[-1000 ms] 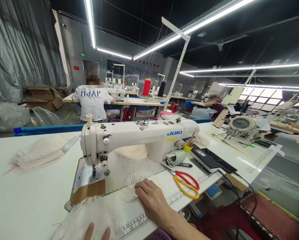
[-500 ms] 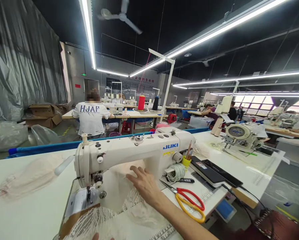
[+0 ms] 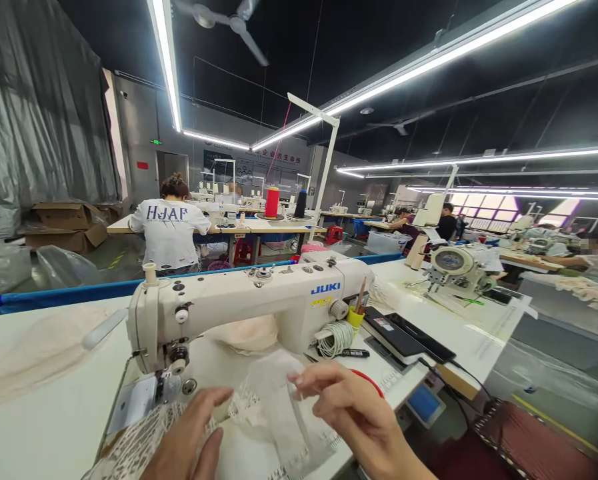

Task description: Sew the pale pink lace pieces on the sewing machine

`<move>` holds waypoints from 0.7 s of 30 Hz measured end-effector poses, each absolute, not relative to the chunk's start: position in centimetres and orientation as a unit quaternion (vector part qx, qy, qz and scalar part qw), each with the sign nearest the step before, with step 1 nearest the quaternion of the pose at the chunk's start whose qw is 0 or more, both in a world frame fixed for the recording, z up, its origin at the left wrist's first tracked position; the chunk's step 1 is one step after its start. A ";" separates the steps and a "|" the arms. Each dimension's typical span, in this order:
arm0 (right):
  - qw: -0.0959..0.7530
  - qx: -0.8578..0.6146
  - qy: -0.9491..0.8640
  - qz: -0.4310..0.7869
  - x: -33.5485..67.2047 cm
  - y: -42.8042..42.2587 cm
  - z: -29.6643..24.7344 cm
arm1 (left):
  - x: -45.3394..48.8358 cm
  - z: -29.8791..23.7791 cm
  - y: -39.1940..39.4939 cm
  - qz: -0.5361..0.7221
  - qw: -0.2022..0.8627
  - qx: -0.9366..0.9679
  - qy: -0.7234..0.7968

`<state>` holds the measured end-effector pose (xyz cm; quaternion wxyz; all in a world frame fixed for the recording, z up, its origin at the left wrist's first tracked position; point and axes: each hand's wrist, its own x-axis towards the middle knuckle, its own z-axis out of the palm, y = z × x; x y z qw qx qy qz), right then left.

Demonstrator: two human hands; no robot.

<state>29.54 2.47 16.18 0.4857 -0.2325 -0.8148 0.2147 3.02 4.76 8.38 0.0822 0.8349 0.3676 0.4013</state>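
Observation:
A white JUKI sewing machine point(image 3: 259, 300) stands on the white table point(image 3: 39, 427). In front of it lies a pale lacy fabric piece point(image 3: 273, 413). My left hand point(image 3: 189, 443) rests on the fabric's left part with its fingers together, pinching the cloth near the needle plate point(image 3: 133, 403). My right hand point(image 3: 353, 410) hovers over the fabric's right side, fingers curled and holding a fold of it. Red-handled scissors point(image 3: 373, 381) are mostly hidden behind my right hand.
A coil of white cord point(image 3: 333, 339), a yellow cup with pencils point(image 3: 356, 313) and a black tablet point(image 3: 403, 337) sit right of the machine. More pale fabric point(image 3: 33, 353) lies at the left. A person in a white shirt point(image 3: 171, 227) sits at a table behind.
My right hand drew back from under the machine arm toward me and curled onto the fabric. My left hand came up into view onto the fabric. The view shifted slightly left.

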 end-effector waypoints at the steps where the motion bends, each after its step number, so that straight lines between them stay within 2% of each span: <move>1: 0.493 -0.229 -0.799 0.257 29.7 1.8 16.4 | 3.8 9.3 5.1 0.410 0.158 0.821 0.364; 5: 0.516 -0.227 -0.738 0.371 30.1 0.6 15.8 | 7.3 12.1 4.8 0.373 0.476 0.730 0.318; 8: 0.511 -0.240 -0.666 0.487 30.1 0.3 14.6 | 8.8 12.7 3.3 0.341 0.606 0.627 0.351; 10: 0.477 -0.243 -0.616 0.578 29.7 0.1 13.7 | 8.9 12.7 2.1 0.342 0.620 0.599 0.374; 12: 0.421 -0.265 -0.610 0.617 28.7 0.0 13.0 | 8.5 12.7 1.0 0.319 0.613 0.608 0.391; 16: 0.354 -0.367 -0.652 0.562 26.0 0.0 12.1 | 7.2 12.5 -0.4 0.273 0.584 0.644 0.411; 21: 0.345 -0.401 -0.629 0.570 24.8 0.1 12.1 | 4.8 11.9 -1.4 0.243 0.609 0.615 0.438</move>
